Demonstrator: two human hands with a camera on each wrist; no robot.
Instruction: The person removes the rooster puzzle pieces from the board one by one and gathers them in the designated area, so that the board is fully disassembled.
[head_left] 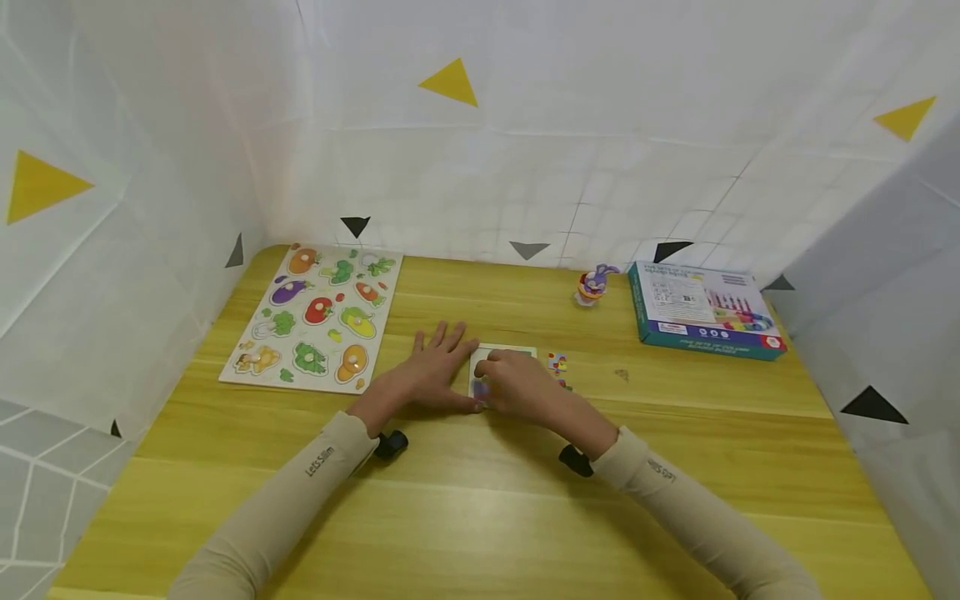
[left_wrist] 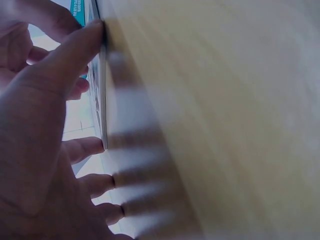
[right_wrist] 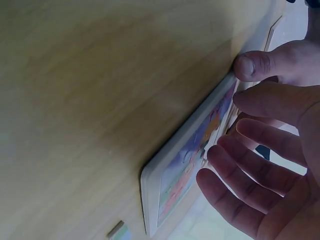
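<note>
A small framed picture puzzle lies flat between the two hands. My left hand spreads over its left side, thumb and a fingertip touching the frame's edge in the left wrist view, other fingertips on the table. Over the puzzle is my right hand; in the right wrist view its thumb meets the picture near the left thumb, while its loosely bent fingers hover above. No piece shows between them. Colourful pieces fill much of the frame. A loose puzzle piece lies just right of the frame, with another partly hidden by my right hand.
A large vegetable peg board lies at the left. Toward the back right stand a purple rabbit toy and a teal-edged box. White sheeting with triangles hangs behind the wooden table and at both sides.
</note>
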